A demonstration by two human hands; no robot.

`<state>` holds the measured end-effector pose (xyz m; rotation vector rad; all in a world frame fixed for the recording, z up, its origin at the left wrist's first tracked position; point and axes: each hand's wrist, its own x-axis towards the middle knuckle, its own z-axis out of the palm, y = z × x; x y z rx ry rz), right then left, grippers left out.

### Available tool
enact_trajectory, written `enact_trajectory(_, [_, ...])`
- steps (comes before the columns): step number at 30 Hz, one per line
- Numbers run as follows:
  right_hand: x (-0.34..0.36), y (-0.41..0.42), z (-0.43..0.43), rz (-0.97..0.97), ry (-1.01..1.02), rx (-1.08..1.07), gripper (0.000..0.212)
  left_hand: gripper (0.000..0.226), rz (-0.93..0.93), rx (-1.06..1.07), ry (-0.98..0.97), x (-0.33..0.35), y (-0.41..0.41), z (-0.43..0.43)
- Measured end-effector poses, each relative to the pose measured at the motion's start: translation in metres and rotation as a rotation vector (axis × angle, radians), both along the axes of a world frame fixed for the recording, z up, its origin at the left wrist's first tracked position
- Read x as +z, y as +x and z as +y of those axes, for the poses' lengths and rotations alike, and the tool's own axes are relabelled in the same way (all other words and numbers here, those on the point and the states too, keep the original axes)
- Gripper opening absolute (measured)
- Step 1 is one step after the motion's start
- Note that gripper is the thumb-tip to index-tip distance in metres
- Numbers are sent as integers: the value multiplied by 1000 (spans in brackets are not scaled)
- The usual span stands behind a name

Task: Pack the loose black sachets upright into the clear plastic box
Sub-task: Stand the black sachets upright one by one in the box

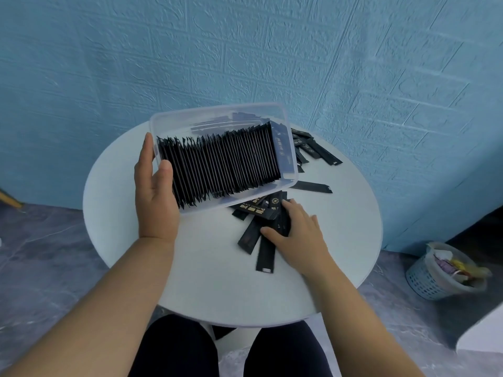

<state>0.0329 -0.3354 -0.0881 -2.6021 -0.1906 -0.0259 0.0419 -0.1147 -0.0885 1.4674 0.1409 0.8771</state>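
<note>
Clear plastic box [293, 159]: at 12 o'clock on the round white worktop [217, 284], tilted so that its open top faces you. Its 3 o'clock end is toward the worktop and its 9 o'clock end is in your hand.
Packed sachets [223, 164]: one dense row standing on edge, running from the box's 9 o'clock wall almost to its 3 o'clock wall. A few more lie flat behind the row at the box's 12 o'clock side.
Left hand [155, 191]: your grip is clamped on the box's 9 o'clock end, thumb over the rim against the first sachets, fingers along the outside of the wall.
Right hand [296, 235]: your grip is apart, palm down, with fingers and thumb laid over the near pile.
Near pile of loose sachets [253, 238]: flat on the worktop at 5 o'clock of the box, fanned out and overlapping, partly under your hand.
Single sachet [311, 186]: flat at 4 o'clock of the box, apart from the pile.
Far loose sachets [315, 149]: a heap at 3 o'clock of the box, partly hidden behind its wall.
Waste basket [441, 276]: on the floor at 4 o'clock of the worktop.
</note>
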Motion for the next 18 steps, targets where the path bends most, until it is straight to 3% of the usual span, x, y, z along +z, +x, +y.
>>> enact_trajectory(3, [9, -7, -19, 97, 157, 9, 61, 40, -2, 0, 3, 0, 0, -1])
enact_trajectory(7, [16, -12, -43, 63, 199, -48, 65, 41, -6, -4, 4, 0, 1, 0])
enact_trajectory(14, [18, -2, -42, 49, -50, -162, 87, 42, -8, 2, 20, 1, 1, -2])
enact_trajectory(18, [24, 5, -33, 154, -21, -143, 69, 41, -7, 0, 18, 0, 0, -2])
